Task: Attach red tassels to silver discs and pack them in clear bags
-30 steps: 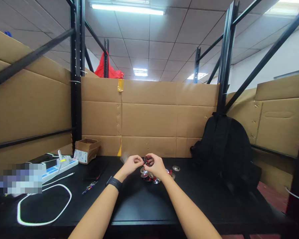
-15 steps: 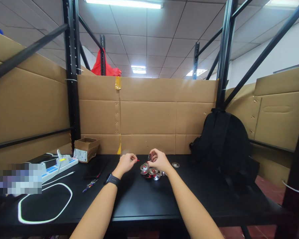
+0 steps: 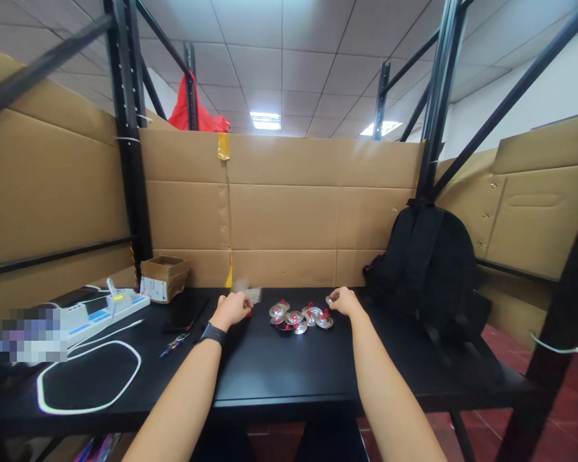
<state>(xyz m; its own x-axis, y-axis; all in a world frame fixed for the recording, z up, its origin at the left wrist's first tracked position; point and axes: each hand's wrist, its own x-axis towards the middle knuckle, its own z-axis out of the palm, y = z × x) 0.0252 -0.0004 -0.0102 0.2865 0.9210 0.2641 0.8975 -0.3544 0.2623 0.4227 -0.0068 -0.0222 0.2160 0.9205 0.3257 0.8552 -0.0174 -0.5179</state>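
Several shiny metal discs with red bits [image 3: 295, 318] lie in a loose cluster on the black tabletop [image 3: 279, 372]. Right of the cluster, my right hand [image 3: 345, 300] is closed on a metal disc [image 3: 330, 299], pinched between thumb and fingers. On the left, my left hand [image 3: 232, 309] is closed, with a small red piece [image 3: 249, 314] at its fingertips. Just behind that hand lies a small pale, translucent item [image 3: 253, 294], partly blurred.
A black backpack [image 3: 428, 269] stands at the right. At the left are an open cardboard box [image 3: 164, 278], a white power strip [image 3: 101, 316], a looped white cable [image 3: 138, 366] and a keyring [image 3: 175, 344]. Cardboard panels [image 3: 284, 218] stand along the back.
My right hand has moved right, from over the cluster to where a single disc lay. My left hand has shifted slightly left. The pale item now shows behind it, and more discs are visible in the cluster.
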